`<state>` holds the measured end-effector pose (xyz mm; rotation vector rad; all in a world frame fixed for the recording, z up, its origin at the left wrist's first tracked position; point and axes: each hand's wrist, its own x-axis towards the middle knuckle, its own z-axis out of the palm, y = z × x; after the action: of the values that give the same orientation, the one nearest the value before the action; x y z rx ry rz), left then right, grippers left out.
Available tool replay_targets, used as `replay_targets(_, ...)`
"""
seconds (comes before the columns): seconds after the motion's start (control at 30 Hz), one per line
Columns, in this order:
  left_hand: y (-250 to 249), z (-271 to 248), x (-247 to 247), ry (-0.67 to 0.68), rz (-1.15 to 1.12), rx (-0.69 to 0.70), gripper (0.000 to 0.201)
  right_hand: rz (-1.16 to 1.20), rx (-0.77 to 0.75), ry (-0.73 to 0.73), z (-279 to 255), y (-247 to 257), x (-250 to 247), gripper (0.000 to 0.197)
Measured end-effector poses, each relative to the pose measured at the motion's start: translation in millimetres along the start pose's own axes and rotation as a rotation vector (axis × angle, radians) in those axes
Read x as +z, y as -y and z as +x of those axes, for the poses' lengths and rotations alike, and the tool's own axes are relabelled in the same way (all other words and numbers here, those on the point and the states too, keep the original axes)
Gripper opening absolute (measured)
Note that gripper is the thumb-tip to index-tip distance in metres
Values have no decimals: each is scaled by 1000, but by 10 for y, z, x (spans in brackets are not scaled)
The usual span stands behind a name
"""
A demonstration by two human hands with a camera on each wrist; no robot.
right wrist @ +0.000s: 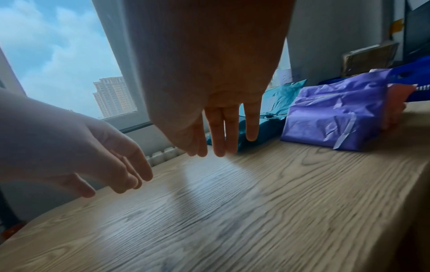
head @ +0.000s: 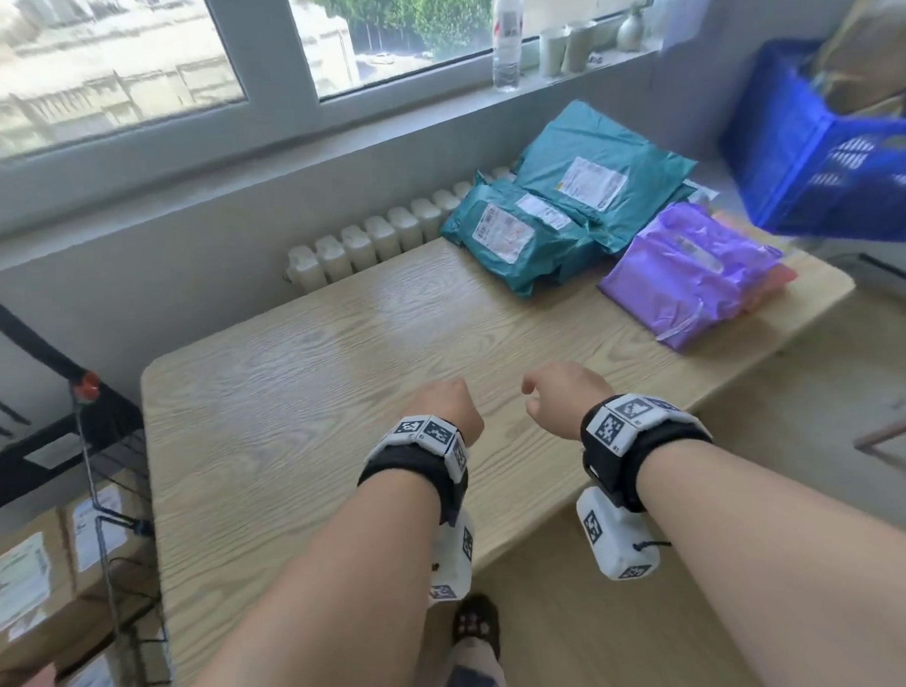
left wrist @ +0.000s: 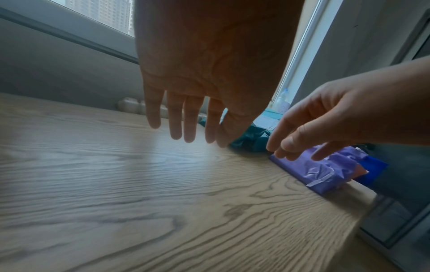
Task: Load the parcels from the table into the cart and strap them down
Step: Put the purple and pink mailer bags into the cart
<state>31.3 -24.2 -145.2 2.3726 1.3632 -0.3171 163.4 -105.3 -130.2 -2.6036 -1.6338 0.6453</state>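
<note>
Teal parcels (head: 564, 205) lie stacked at the far right of the wooden table (head: 338, 357), with a purple parcel (head: 690, 278) beside them nearer the right edge. The purple parcel (right wrist: 335, 117) also shows in the right wrist view and low in the left wrist view (left wrist: 325, 171). Both hands hover side by side over the table's middle, well short of the parcels. My left hand (head: 445, 407) hangs with its fingers (left wrist: 175, 119) relaxed and empty. My right hand (head: 563, 398) is likewise empty, its fingers (right wrist: 218, 132) pointing down. A black cart frame (head: 100, 458) stands left of the table.
Cardboard boxes with labels (head: 33, 579) sit in the cart at lower left. A blue plastic crate (head: 835, 160) stands at the far right. A radiator (head: 375, 243) runs behind the table, and a bottle (head: 507, 38) and cups stand on the windowsill.
</note>
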Motion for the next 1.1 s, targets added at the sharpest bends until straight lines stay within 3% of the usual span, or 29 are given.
replay_targets(0.43, -948, 987, 0, 23, 22, 118, 34, 4, 108, -22, 647, -964, -333, 32)
replay_targets(0.73, -1357, 1914, 7, 99, -76, 67, 36, -3, 151, 20, 1273, -1548, -487, 31)
replay_targets(1.1, -2041, 2513, -85, 71, -221, 60, 33, 48, 265, -194, 1631, -2262, -958, 32)
